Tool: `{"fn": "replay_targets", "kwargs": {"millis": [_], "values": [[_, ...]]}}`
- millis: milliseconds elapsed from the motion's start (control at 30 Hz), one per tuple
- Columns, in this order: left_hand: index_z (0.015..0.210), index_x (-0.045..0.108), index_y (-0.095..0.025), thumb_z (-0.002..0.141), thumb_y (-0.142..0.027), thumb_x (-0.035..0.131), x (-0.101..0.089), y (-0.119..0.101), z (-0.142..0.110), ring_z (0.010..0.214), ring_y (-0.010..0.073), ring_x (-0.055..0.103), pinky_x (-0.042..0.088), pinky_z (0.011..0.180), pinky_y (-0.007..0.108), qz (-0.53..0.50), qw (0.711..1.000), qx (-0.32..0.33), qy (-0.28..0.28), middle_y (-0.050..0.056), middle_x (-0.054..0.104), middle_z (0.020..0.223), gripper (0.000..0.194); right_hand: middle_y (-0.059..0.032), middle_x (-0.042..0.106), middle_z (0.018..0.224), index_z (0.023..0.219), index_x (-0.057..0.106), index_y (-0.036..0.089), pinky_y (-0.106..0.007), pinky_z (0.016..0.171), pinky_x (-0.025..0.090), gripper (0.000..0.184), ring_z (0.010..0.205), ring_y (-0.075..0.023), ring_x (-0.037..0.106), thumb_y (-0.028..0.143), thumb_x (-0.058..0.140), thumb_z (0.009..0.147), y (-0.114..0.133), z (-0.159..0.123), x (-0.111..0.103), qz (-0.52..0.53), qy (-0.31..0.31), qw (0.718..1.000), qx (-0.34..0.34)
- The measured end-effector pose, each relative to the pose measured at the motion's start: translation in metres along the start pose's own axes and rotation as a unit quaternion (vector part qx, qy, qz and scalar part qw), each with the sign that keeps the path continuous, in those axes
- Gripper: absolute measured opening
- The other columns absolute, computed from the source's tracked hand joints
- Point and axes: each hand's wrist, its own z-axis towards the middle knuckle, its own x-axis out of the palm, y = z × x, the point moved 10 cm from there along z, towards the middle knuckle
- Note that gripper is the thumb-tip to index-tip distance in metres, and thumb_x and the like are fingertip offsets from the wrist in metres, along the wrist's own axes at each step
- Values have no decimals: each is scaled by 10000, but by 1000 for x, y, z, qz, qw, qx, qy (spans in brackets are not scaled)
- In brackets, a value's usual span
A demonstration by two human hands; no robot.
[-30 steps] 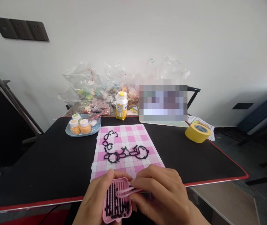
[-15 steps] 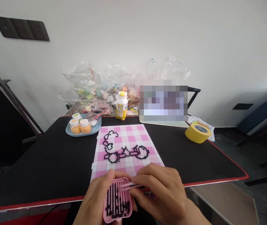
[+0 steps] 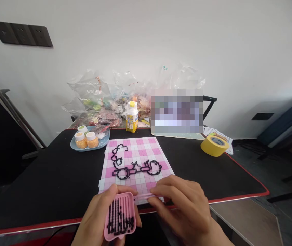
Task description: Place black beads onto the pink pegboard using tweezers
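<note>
My left hand [image 3: 101,210] is closed around a small pink ridged bead tray [image 3: 130,201], tilted toward me. Black beads [image 3: 117,218] line up in its left grooves and pile loosely at its lower end. Between the thumb and fingers of my right hand [image 3: 184,205] are pink tweezers [image 3: 143,196], their tips pointing left beside the tray's upper right edge. Whether a bead sits in the tips is too small to tell. Beyond both hands lies a pink-and-white checked pegboard [image 3: 146,145], with black beads on it forming a curly outline and two linked rounded shapes.
A blue plate [image 3: 102,143] at the left carries three lidded jars of small beads. Behind stand a yellow-and-white bottle [image 3: 132,118], heaped plastic bags [image 3: 92,89] and a blurred-out panel [image 3: 178,114]. Yellow tape [image 3: 214,147] lies at the right on the black table mat [image 3: 45,188].
The tweezers have come up out of the tray's grooves and moved right with my right hand. The tray in my left hand has shifted slightly left.
</note>
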Motion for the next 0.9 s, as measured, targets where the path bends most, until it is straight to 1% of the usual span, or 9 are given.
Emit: {"fn": "replay_targets", "kwargs": {"millis": [100,167,267,333,467,533,633,767,900], "values": [[944,772,-125,762,-576,697,4,-18,-1,224,67,416,251,275,177,-58,998,-14,-7,126,765,643,492,-16,677,699,887,648,149,-200,517,473,105,581,-99,635,171,632,988,-11,1,-9,-6,-10,1000,8],[936,766,-81,722,-605,741,-5,-31,0,215,51,404,242,279,161,-70,997,12,-35,124,750,607,566,-14,683,701,887,651,155,-193,509,469,83,575,-96,628,149,650,970,-21,0,-14,-8,-15,1000,18],[983,762,-74,720,-560,784,-35,-41,7,208,61,423,286,255,170,-90,992,44,-75,119,763,634,554,-20,705,719,879,662,162,-184,494,459,81,576,-94,627,142,665,957,-40,-2,-18,-26,-11,999,35],[991,763,-84,692,-553,812,-54,-41,15,210,104,463,337,228,204,-100,991,48,-70,131,782,661,558,-19,709,718,866,669,169,-186,490,454,91,573,-95,625,163,672,957,-53,-6,-19,-41,-9,998,49],[986,774,-113,727,-465,816,-89,-47,25,229,104,462,378,220,202,-96,987,83,-100,91,774,634,440,-11,698,709,851,693,180,-203,484,433,132,557,-97,604,229,666,970,-81,-16,-19,-68,2,994,86],[994,777,-118,727,-448,818,-93,-47,28,239,103,467,380,218,196,-96,987,83,-99,85,779,646,426,-12,692,714,853,704,176,-211,496,430,149,567,-101,606,247,659,976,-92,-20,-15,-74,17,992,100],[998,777,-113,726,-465,821,-89,-46,31,242,94,466,373,218,183,-98,989,74,-85,79,777,649,448,-18,687,716,848,705,170,-218,508,426,194,578,-109,616,282,636,992,-102,-24,-8,-84,40,989,111],[1014,774,-115,745,-463,821,-83,-42,34,260,98,474,388,226,187,-103,990,66,-77,57,765,632,442,-29,687,709,844,701,169,-216,510,421,250,584,-115,626,324,602,1014,-106,-27,-5,-100,49,988,111],[1025,774,-113,752,-436,821,-86,-38,36,265,105,484,405,234,199,-108,990,59,-74,75,779,656,425,-26,686,717,843,704,171,-215,510,425,251,561,-104,603,327,604,1012,-110,-31,-7,-94,45,987,125]]}}
